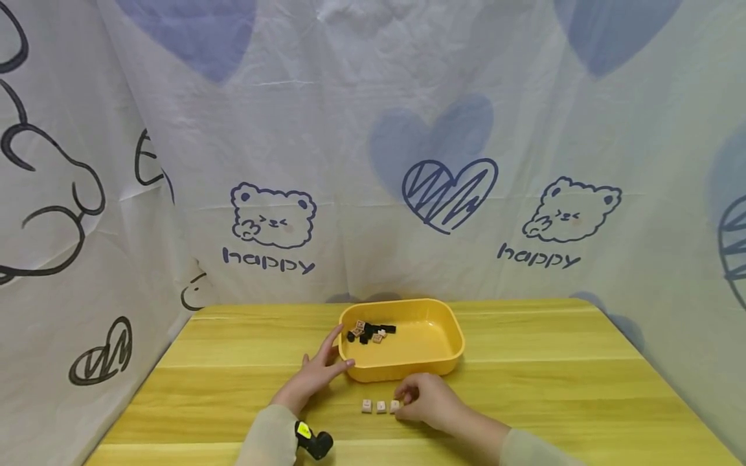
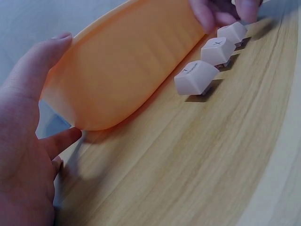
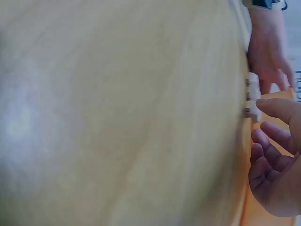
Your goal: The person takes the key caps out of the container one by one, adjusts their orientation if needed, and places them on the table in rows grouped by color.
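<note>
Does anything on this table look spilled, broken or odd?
Nothing stands out: the three white keycaps sit in a tidy row, the yellow tray looks intact, and the small pieces lie jumbled inside it.

The head view is looking soft and pretty evenly lit across the tabletop (image 1: 553, 388), while the left wrist cam is showing dark shadows under the white keycaps (image 2: 217, 52) and the tabletop edge is bowing on the right. Right wrist cam is coming out hazy and smeared, with pale glare washing out the tabletop's left side
</note>
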Demonstrator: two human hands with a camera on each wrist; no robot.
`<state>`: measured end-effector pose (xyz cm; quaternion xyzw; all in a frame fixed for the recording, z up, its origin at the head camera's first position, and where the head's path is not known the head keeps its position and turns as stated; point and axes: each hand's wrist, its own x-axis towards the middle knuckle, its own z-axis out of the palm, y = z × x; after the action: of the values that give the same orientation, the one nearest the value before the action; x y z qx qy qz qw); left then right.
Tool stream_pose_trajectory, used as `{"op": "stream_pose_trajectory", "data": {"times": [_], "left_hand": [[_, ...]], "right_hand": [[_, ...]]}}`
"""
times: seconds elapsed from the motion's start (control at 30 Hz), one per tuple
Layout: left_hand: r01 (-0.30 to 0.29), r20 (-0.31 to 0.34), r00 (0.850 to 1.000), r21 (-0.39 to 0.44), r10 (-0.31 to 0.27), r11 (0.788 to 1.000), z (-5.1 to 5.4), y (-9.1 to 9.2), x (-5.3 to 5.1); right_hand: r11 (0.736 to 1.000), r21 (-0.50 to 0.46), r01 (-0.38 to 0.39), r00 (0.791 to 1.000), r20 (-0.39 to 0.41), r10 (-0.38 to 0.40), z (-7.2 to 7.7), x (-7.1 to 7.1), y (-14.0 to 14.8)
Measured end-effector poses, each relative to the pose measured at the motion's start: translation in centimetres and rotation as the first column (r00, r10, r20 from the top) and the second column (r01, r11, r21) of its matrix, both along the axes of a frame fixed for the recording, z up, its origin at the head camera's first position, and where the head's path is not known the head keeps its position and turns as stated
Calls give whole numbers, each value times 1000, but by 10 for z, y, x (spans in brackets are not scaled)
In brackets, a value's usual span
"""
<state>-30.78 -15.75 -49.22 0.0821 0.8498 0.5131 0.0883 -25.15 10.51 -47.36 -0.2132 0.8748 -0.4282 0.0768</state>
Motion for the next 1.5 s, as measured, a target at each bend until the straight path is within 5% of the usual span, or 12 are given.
{"op": "stream_pose_trajectory", "data": {"times": [0.37, 0.77, 1.17, 1.5], "left_hand": [[-7, -9, 1000, 5, 7, 1000, -3, 0, 0], [-14, -20, 1000, -3, 14, 1000, -1, -1, 0], [-3, -29, 1000, -14, 3, 1000, 0, 0, 3], [25, -58, 998, -6, -25, 1000, 5, 0, 4]], "right_hand": [[982, -146, -124, 988, -114, 108, 25, -8, 7], [982, -163, -96, 988, -139, 74, 48, -50, -4], [992, -56, -112, 982, -158, 102, 38, -90, -13], [996, 13, -87, 993, -81, 88, 24, -121, -13]]}}
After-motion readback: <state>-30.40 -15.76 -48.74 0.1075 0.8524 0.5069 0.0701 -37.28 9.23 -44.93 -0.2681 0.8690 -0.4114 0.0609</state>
